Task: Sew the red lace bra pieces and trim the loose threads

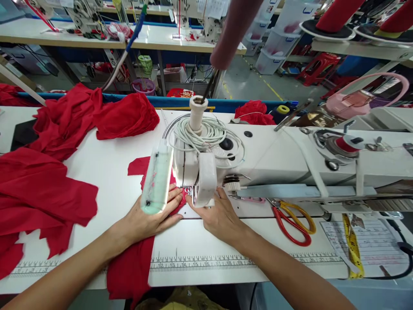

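White tabletop [112,176] spans the frame, a sewing machine [274,148] crossing its right half. Red cloth [132,260], matt and wrinkled, drops off it at bottom centre-left; it looks light, limp, easily creased, best held flat near its edge. Left hand [155,217] lies on it, fingers extended; right hand [221,217] half-curls mid-frame, grip unclear.

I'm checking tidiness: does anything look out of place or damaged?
Nothing looks clearly damaged. Mildly odd: pale cord loosely coiled around the white post on the sewing machine, its loops uneven. Red cloth under the left hand overhangs the table.
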`<state>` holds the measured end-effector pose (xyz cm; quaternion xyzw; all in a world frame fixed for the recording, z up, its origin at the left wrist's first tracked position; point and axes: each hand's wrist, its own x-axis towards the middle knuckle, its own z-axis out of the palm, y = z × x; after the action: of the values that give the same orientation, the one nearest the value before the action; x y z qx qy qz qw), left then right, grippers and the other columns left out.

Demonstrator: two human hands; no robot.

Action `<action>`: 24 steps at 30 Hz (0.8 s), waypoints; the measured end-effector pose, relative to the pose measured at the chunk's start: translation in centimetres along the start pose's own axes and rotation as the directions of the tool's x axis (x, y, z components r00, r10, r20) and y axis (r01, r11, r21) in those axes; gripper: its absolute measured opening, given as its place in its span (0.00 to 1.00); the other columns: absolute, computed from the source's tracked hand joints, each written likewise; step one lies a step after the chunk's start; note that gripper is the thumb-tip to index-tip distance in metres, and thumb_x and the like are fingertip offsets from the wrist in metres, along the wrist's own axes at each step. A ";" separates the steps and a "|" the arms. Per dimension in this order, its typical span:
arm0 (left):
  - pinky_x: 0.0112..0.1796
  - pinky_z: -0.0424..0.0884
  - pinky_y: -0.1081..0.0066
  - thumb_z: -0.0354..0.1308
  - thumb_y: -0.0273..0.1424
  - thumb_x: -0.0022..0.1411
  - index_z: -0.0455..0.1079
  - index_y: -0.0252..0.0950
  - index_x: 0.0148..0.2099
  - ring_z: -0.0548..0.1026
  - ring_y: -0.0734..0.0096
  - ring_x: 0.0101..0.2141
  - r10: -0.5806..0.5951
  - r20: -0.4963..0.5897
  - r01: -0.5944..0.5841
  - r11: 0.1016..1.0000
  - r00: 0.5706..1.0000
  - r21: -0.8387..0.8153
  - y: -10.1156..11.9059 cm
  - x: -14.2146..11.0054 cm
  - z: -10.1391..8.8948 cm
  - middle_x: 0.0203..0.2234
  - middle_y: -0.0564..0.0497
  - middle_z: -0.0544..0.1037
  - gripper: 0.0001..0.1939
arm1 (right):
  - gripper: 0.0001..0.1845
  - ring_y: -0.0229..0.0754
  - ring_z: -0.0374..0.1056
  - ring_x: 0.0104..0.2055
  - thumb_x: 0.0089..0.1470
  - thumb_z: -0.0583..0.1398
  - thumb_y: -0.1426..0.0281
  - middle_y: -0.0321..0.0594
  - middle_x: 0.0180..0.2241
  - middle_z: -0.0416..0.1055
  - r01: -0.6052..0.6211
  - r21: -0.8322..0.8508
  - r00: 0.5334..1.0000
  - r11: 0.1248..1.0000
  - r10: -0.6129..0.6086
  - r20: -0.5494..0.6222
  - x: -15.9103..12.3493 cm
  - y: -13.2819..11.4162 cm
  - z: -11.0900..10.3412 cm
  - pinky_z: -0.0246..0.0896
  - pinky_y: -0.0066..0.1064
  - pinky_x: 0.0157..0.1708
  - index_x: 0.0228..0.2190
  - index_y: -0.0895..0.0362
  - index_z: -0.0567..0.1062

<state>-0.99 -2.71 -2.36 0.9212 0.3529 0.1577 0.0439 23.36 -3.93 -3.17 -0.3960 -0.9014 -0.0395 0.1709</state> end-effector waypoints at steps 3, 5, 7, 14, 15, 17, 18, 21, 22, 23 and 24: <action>0.55 0.68 0.50 0.55 0.41 0.67 0.70 0.37 0.58 0.74 0.49 0.53 -0.011 0.034 0.010 1.000 0.999 0.019 -0.1 0.9 -0.3 0.52 0.40 0.77 0.22 | 0.32 0.49 0.59 0.40 0.48 0.54 0.85 0.45 0.33 0.71 -0.020 0.005 1.000 1.000 0.020 -0.023 0.1 0.3 0.3 0.53 0.41 0.44 0.52 0.53 0.74; 0.52 0.69 0.52 0.54 0.42 0.68 0.70 0.35 0.56 0.75 0.50 0.50 -0.029 0.053 0.027 0.999 0.998 0.046 0.8 1.6 -0.7 0.51 0.39 0.77 0.21 | 0.25 0.50 0.59 0.42 0.46 0.55 0.84 0.46 0.35 0.70 -0.021 0.016 0.999 1.000 0.021 -0.031 0.0 0.5 0.4 0.53 0.42 0.44 0.45 0.55 0.78; 0.46 0.71 0.55 0.54 0.40 0.68 0.71 0.33 0.50 0.75 0.52 0.45 -0.082 0.037 0.080 0.995 0.996 0.067 2.0 2.0 -1.1 0.48 0.38 0.76 0.17 | 0.20 0.50 0.58 0.42 0.46 0.56 0.83 0.47 0.35 0.69 -0.026 0.025 0.999 0.999 0.026 -0.020 -0.1 0.6 0.4 0.51 0.42 0.43 0.39 0.57 0.78; 0.30 0.68 0.69 0.49 0.38 0.69 0.64 0.38 0.32 0.70 0.69 0.26 -0.420 0.228 0.476 0.813 0.879 -0.335 3.0 2.6 -3.0 0.26 0.53 0.71 0.14 | 0.21 0.45 0.57 0.39 0.49 0.53 0.85 0.42 0.34 0.66 -0.085 0.147 0.992 0.986 0.098 -0.082 -0.4 0.3 0.0 0.48 0.40 0.44 0.39 0.57 0.78; 0.29 0.68 0.69 0.50 0.41 0.68 0.64 0.38 0.32 0.70 0.70 0.26 -0.451 0.299 0.541 0.719 0.841 -0.436 2.4 2.9 -3.4 0.24 0.54 0.70 0.15 | 0.21 0.45 0.57 0.38 0.49 0.53 0.85 0.42 0.33 0.66 -0.089 0.174 0.990 0.981 0.106 -0.094 -0.4 0.1 0.0 0.48 0.39 0.44 0.39 0.57 0.78; 0.29 0.69 0.69 0.55 0.46 0.64 0.65 0.38 0.31 0.71 0.70 0.26 -0.465 0.437 0.636 0.490 0.769 -0.596 1.1 3.3 -4.3 0.24 0.54 0.70 0.17 | 0.23 0.44 0.56 0.37 0.49 0.52 0.86 0.41 0.32 0.65 -0.095 0.224 0.986 0.970 0.123 -0.114 -0.4 -0.1 0.1 0.48 0.38 0.44 0.40 0.58 0.78; 0.28 0.70 0.69 0.58 0.47 0.62 0.66 0.37 0.31 0.71 0.70 0.26 -0.461 0.499 0.671 0.377 0.734 -0.639 0.4 3.6 -4.6 0.24 0.54 0.70 0.18 | 0.23 0.44 0.56 0.37 0.50 0.52 0.86 0.41 0.32 0.64 -0.097 0.243 0.984 0.965 0.129 -0.120 -0.3 -0.3 0.2 0.48 0.37 0.44 0.41 0.58 0.78; 0.27 0.70 0.68 0.66 0.46 0.54 0.70 0.36 0.31 0.71 0.70 0.25 -0.465 0.625 0.753 0.159 0.628 -0.638 -1.4 3.9 -5.1 0.23 0.53 0.71 0.18 | 0.24 0.44 0.55 0.38 0.51 0.53 0.86 0.41 0.33 0.64 -0.111 0.270 0.982 0.956 0.146 -0.116 -0.2 -0.5 0.2 0.47 0.37 0.43 0.45 0.58 0.78; 0.28 0.71 0.67 0.67 0.46 0.53 0.71 0.35 0.31 0.72 0.69 0.26 -0.470 0.639 0.767 0.143 0.609 -0.626 -1.8 3.9 -5.2 0.23 0.52 0.72 0.18 | 0.25 0.44 0.55 0.38 0.51 0.53 0.85 0.42 0.34 0.64 -0.118 0.271 0.983 0.955 0.151 -0.106 -0.1 -0.6 0.2 0.47 0.37 0.42 0.46 0.57 0.77; 0.29 0.72 0.66 0.67 0.46 0.53 0.72 0.35 0.32 0.73 0.67 0.27 -0.471 0.641 0.771 0.152 0.607 -0.618 -2.0 4.0 -5.4 0.24 0.51 0.74 0.18 | 0.26 0.45 0.55 0.39 0.51 0.53 0.85 0.42 0.35 0.64 -0.126 0.268 0.984 0.955 0.155 -0.092 0.1 -0.6 0.1 0.46 0.37 0.42 0.48 0.57 0.77; 0.31 0.72 0.65 0.67 0.46 0.54 0.73 0.34 0.33 0.75 0.64 0.29 -0.469 0.632 0.769 0.186 0.616 -0.611 -2.0 4.0 -5.5 0.26 0.49 0.75 0.19 | 0.26 0.45 0.55 0.39 0.51 0.53 0.85 0.43 0.35 0.64 -0.135 0.262 0.984 0.956 0.159 -0.076 0.2 -0.6 0.1 0.46 0.37 0.42 0.49 0.56 0.76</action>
<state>-1.28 1.27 3.48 0.5532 0.5605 0.1320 0.6020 22.76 -4.22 -3.14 -0.4343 -0.8577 0.0709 0.2661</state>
